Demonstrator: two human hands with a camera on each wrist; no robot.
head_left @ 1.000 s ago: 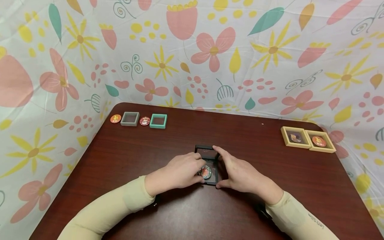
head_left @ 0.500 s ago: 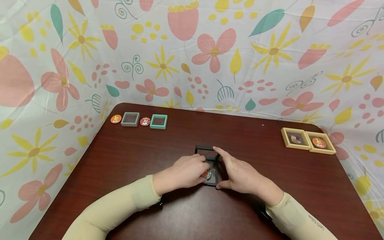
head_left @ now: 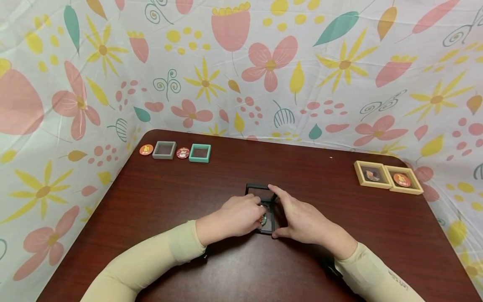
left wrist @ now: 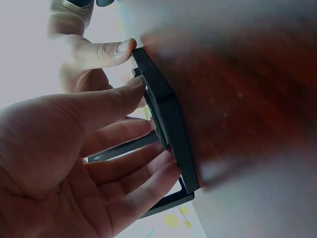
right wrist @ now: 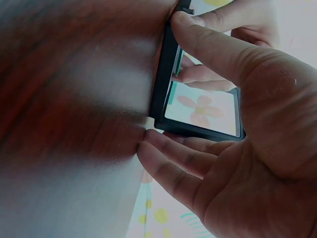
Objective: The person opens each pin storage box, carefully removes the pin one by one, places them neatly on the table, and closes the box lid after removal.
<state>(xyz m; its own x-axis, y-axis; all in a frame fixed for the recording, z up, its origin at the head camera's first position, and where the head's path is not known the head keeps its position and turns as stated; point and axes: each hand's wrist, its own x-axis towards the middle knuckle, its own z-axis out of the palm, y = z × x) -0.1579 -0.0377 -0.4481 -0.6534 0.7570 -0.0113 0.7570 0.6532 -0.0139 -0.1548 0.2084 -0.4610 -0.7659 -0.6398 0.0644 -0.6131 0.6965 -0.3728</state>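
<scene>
A black hinged display case [head_left: 268,227] stands open on the table in front of me, its lid [head_left: 258,186] raised at the far side. Inside its base is a round chip [head_left: 263,219] with a green rim and a reddish picture, half covered by my fingers. My left hand [head_left: 241,214] pinches the chip between thumb and fingertips. In the left wrist view, that thumb lies at the near edge of the case base [left wrist: 166,106]. My right hand [head_left: 307,219] holds the case from the right, thumb at the near corner, fingers by the lid [right wrist: 200,130].
Back left, a row holds an orange disc [head_left: 146,149], a grey case [head_left: 164,156], a red disc [head_left: 183,153] and a teal case [head_left: 199,159]. Two yellow cases [head_left: 371,185] with discs inside lie at the right. Flowered cloth [head_left: 241,84] hangs behind the table [head_left: 211,188].
My left hand has shifted slightly to the right over the case and covers more of the chip. The right hand and the case have kept their place.
</scene>
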